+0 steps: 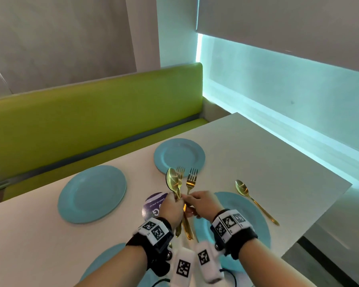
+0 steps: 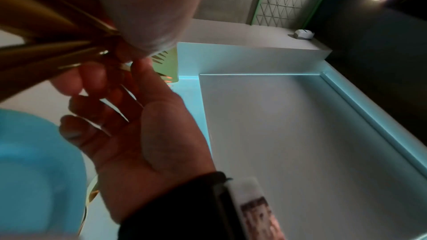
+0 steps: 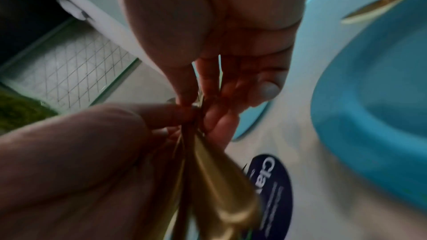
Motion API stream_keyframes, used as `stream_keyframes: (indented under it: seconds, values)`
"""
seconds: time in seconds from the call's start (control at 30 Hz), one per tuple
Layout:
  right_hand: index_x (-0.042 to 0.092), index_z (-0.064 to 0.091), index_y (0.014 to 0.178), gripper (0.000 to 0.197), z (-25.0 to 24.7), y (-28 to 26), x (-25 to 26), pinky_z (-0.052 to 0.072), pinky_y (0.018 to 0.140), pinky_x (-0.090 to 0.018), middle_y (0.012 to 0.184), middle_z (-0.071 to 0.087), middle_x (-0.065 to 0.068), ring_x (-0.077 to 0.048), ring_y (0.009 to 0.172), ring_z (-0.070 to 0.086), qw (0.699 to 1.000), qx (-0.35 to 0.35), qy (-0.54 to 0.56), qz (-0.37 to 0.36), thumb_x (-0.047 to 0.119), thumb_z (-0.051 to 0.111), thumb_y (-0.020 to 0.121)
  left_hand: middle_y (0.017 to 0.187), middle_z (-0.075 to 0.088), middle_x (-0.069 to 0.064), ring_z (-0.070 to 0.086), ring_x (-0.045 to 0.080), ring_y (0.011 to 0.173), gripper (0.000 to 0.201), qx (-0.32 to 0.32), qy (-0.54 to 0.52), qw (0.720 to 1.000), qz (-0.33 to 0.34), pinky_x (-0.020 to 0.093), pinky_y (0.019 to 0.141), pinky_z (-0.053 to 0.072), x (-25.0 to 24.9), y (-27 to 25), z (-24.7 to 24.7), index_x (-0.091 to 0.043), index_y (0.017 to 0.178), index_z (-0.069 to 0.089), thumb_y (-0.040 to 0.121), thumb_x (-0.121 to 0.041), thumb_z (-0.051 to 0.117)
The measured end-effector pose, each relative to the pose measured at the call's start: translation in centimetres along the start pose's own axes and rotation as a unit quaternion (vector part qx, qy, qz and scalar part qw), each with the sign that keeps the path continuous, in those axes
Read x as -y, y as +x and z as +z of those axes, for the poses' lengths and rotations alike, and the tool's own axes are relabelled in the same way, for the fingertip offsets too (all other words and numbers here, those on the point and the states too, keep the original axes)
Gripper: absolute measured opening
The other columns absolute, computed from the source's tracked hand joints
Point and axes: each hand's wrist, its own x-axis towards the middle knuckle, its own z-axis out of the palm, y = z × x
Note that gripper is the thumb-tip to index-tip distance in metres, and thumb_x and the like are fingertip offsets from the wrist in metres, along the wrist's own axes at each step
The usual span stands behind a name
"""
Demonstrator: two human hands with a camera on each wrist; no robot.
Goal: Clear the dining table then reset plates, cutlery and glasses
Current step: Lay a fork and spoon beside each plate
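Observation:
Over the white table (image 1: 267, 146) my left hand (image 1: 172, 206) grips a bundle of gold cutlery, with a spoon (image 1: 172, 180) and a fork (image 1: 180, 175) sticking up from the fist. My right hand (image 1: 197, 204) pinches the handle of a second gold fork (image 1: 192, 179) right beside that bundle. In the right wrist view the right hand's fingers (image 3: 208, 79) meet the left hand (image 3: 80, 143) at the gold handles (image 3: 219, 180). Another gold spoon (image 1: 255, 201) lies on the table right of the near blue plate (image 1: 251, 222).
Blue plates sit at the left (image 1: 91, 193), the far side (image 1: 179, 156) and the near edge (image 1: 104, 264). A round purple sticker (image 1: 153, 206) marks the table's middle. A green bench (image 1: 91, 112) runs along the far side. The table's right edge drops off beside a lit wall.

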Motion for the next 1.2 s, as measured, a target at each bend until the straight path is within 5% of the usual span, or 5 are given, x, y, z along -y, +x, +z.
stream_keyframes:
  seconds: [0.23, 0.33, 0.5, 0.63, 1.2]
  values:
    - [0.017, 0.065, 0.066, 0.025, 4.9, -3.6, 1.1, 0.038, 0.043, -0.014, 0.061, 0.060, 0.003, -0.005, 0.048, 0.049, 0.998, -0.047, 0.037, 0.003, 0.024, 0.059, 0.089, 0.086, 0.069, 0.010, 0.066, 0.024, 0.077, 0.011, 0.022, 0.065, 0.997, 0.024, 0.044, 0.082, 0.056, 2.2, -4.0, -5.1, -0.011, 0.100, 0.055, 0.093, -0.016, 0.047]
    - [0.020, 0.058, 0.061, 0.031, 6.3, -4.5, 0.7, 0.040, 0.045, -0.023, 0.076, 0.069, -0.012, -0.013, 0.051, 0.050, 0.996, -0.082, 0.008, 0.018, 0.023, 0.055, 0.091, 0.090, 0.068, 0.005, 0.065, 0.023, 0.086, 0.010, 0.012, 0.087, 0.996, 0.014, 0.043, 0.089, 0.054, 3.5, -5.4, -6.9, -0.011, 0.101, 0.052, 0.095, -0.014, 0.044]
    - [0.014, 0.070, 0.090, 0.019, 5.7, -5.5, -1.5, 0.048, 0.084, -0.027, 0.097, 0.070, -0.008, -0.023, 0.089, 0.063, 0.976, -0.077, -0.186, 0.089, 0.027, 0.057, 0.090, 0.083, 0.062, 0.004, 0.059, 0.016, 0.069, 0.010, -0.021, 0.050, 0.999, 0.009, 0.030, 0.069, 0.054, 4.5, -6.8, -10.4, -0.009, 0.099, 0.048, 0.098, -0.011, 0.038]
    - [0.015, 0.070, 0.106, 0.028, 6.1, -5.7, -4.2, 0.048, 0.093, -0.027, 0.111, 0.068, -0.005, -0.021, 0.106, 0.062, 0.946, -0.066, -0.269, 0.171, 0.033, 0.061, 0.087, 0.082, 0.059, 0.005, 0.053, 0.014, 0.060, 0.009, -0.043, 0.032, 0.999, 0.008, 0.026, 0.060, 0.050, 5.1, -7.3, -12.3, -0.012, 0.095, 0.047, 0.099, -0.012, 0.039]
    - [0.011, 0.065, 0.108, 0.024, 8.1, -5.0, -5.2, 0.051, 0.080, -0.028, 0.106, 0.068, -0.006, -0.021, 0.097, 0.066, 0.900, -0.090, -0.392, 0.167, 0.014, 0.047, 0.093, 0.083, 0.060, 0.003, 0.055, 0.011, 0.060, 0.007, -0.048, 0.050, 0.998, -0.011, 0.021, 0.054, 0.048, 6.0, -6.9, -12.5, -0.013, 0.098, 0.048, 0.098, -0.015, 0.041]
